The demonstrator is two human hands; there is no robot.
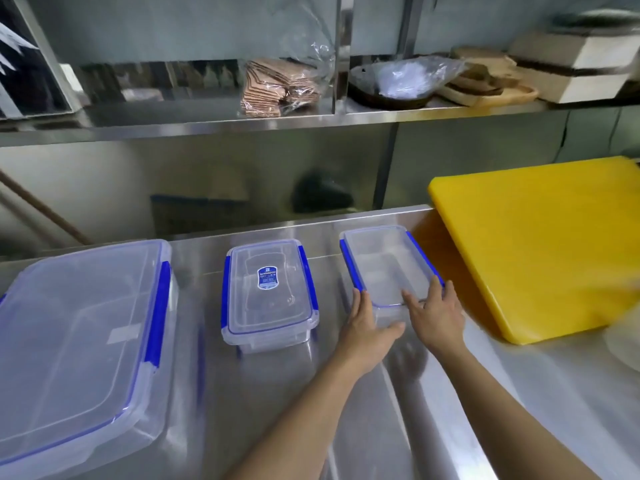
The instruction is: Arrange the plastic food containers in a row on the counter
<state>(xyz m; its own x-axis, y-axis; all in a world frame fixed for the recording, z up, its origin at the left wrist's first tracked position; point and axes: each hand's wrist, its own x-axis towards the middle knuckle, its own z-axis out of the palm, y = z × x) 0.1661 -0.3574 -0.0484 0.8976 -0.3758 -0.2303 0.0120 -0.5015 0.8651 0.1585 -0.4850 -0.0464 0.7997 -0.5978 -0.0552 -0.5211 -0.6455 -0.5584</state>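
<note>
Three clear plastic containers with blue clips stand on the steel counter (pixel 381 427). A large container (pixel 76 337) is at the left. A medium container (pixel 268 292) with a blue label on its lid sits in the middle. A small container (pixel 384 265) is at the right, turned at a slight angle. My left hand (pixel 367 327) grips its near left corner, thumb on the front wall. My right hand (pixel 434 315) holds its near right corner, fingers over the lid's edge.
A thick yellow cutting board (pixel 547 244) lies just right of the small container, tilted up toward the back. A steel shelf (pixel 207 124) above holds a bag of brown items, a dark bowl, wooden boards and a box. A blurred pale object sits at the far right edge.
</note>
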